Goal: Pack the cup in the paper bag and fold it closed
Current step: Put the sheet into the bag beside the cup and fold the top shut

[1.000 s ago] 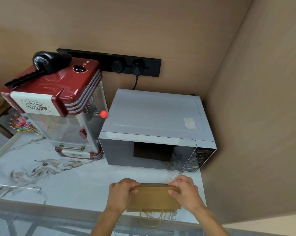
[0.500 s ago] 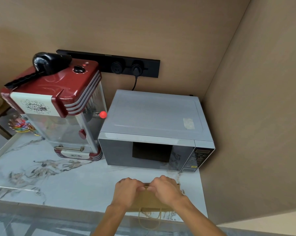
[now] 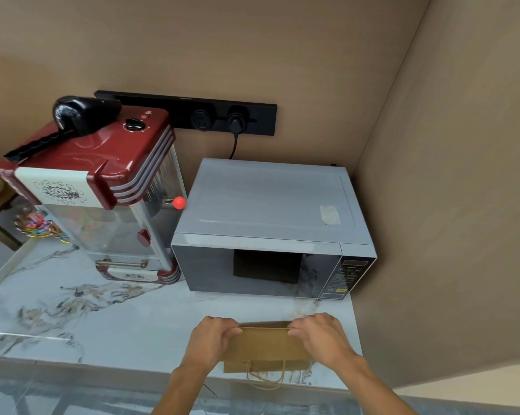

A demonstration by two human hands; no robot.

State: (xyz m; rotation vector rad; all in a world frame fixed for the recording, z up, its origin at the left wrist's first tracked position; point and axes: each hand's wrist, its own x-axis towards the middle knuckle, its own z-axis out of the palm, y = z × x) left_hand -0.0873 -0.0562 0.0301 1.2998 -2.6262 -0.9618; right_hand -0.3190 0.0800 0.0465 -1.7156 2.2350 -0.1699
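My left hand (image 3: 212,339) and my right hand (image 3: 320,336) each pinch one end of the folded top edge of the paper bag (image 3: 266,347), which lies on the marble desk (image 3: 103,319) near its front edge, just before the microwave (image 3: 270,232). The cup is not visible; I judge it is already inside, because the bag is folded over and its cord handles hang toward me at the bottom. What seems left is only to press the fold flat and let go. About writing: the bag shows no print, the popcorn machine (image 3: 88,187) has a label I cannot read, and the microwave panel text is too small.
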